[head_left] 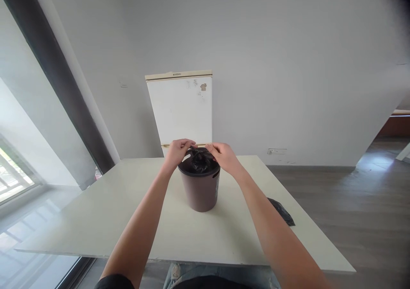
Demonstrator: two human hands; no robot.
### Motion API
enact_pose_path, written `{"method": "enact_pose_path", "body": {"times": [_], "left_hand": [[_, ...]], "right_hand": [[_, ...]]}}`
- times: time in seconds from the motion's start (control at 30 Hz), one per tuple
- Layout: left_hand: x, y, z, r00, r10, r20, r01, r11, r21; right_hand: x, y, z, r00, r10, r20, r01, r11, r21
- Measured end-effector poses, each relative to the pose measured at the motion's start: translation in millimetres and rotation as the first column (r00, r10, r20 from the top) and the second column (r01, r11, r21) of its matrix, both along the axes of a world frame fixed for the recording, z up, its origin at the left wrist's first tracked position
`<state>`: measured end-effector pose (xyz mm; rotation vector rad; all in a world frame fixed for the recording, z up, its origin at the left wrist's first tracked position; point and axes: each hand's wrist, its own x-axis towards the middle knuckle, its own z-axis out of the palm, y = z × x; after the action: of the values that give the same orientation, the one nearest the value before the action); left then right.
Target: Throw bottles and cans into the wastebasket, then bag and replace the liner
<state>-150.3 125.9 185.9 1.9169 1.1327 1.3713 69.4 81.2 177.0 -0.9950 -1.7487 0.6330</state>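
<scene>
A brown trash can (199,191) stands upright on the pale table, with oval handle holes near its dark rim. Inside its mouth lies a crumpled black trash bag (200,162), its edge drawn up at the far side. My left hand (180,150) pinches the bag's edge above the far left of the rim. Across from it, my right hand (222,154) grips the same edge at the far right, fingers closed. The lower part of the bag is hidden within the can.
A folded black plastic bag (282,211) lies near the right edge of the pale table (128,208), partly behind my right forearm. Beyond the table a white refrigerator (182,109) stands against the grey wall. A window (14,169) is at the left.
</scene>
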Motion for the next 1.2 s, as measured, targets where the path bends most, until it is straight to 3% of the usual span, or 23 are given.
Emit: {"method": "enact_pose_path", "body": {"times": [0.13,0.37,0.53,0.77,0.87,0.93,1.07,1.2], "left_hand": [[-5.0,4.3,-5.4,0.998,0.062,0.031,-0.063,0.997,0.040],[-17.9,9.4,-25.5,0.975,0.215,0.061,-0.218,0.975,0.038],[-37.7,23.6,-40.2,0.952,0.305,0.037,-0.306,0.951,0.033],[-51.5,29.1,-50.1,0.939,0.343,0.023,-0.343,0.939,0.007],[-49.6,22.5,-44.7,0.935,0.353,0.026,-0.354,0.935,0.026],[-44.4,15.5,-34.2,0.937,0.346,0.048,-0.348,0.935,0.071],[-18.0,-5.5,-2.2,0.975,0.204,0.092,-0.218,0.959,0.184],[17.4,-28.2,20.0,0.997,0.018,0.081,-0.036,0.975,0.219]], "right_hand": [[-1.0,-0.4,0.2,1.000,-0.011,-0.001,0.011,0.998,0.060],[18.4,-1.4,-18.8,0.994,-0.034,-0.102,0.027,0.997,-0.069],[31.7,-10.6,-23.1,0.995,-0.089,-0.054,0.085,0.994,-0.071],[44.2,-5.8,-33.6,0.991,-0.112,-0.074,0.104,0.989,-0.108],[48.7,-6.3,-35.7,0.987,-0.147,-0.062,0.139,0.983,-0.123],[46.6,-9.0,-28.4,0.986,-0.162,-0.036,0.158,0.982,-0.101],[22.6,-9.8,5.5,0.993,-0.097,0.060,0.097,0.995,-0.009],[-13.9,4.8,32.2,0.965,0.051,0.257,-0.045,0.999,-0.026]]}}
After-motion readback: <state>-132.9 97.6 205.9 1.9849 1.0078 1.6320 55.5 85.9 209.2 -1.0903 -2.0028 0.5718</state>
